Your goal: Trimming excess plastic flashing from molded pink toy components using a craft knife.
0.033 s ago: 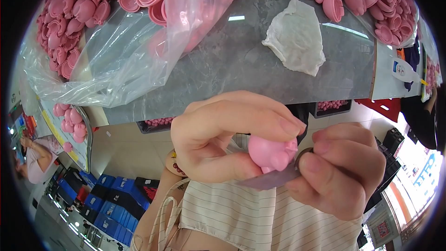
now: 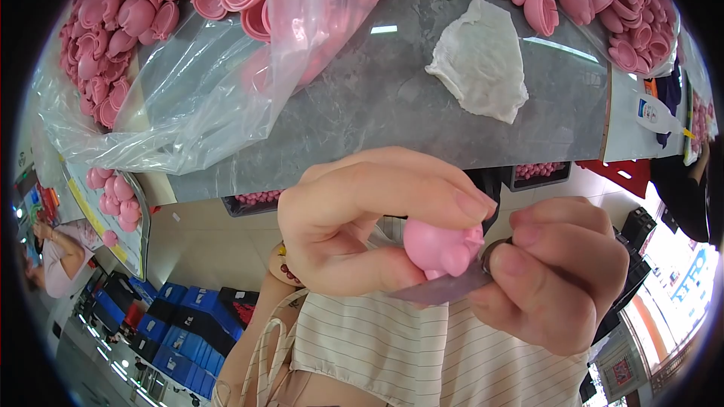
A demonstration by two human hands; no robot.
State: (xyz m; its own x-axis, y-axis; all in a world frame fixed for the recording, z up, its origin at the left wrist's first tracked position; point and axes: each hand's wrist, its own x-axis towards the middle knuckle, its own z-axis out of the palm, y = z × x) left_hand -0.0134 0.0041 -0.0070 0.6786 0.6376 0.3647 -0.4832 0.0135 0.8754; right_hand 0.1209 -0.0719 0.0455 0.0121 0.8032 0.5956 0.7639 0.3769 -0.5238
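Head view: left hand [image 2: 354, 218] is pinching a small pink figure [image 2: 431, 245] between thumb and fingertips, in front of the wearer's torso, just off the near table edge. Right hand [image 2: 566, 279] is gripping a thin grey strip [image 2: 445, 291] between thumb and curled fingers; the strip is running leftward along the figure's underside, and whether it is touching, I cannot tell. Beyond, on the grey table [image 2: 347, 124], a white cloth [image 2: 483, 64] is lying crumpled. A clear plastic bag [image 2: 219, 124] is spreading at left, hollow pink parts [image 2: 139, 15] heaping beside it.
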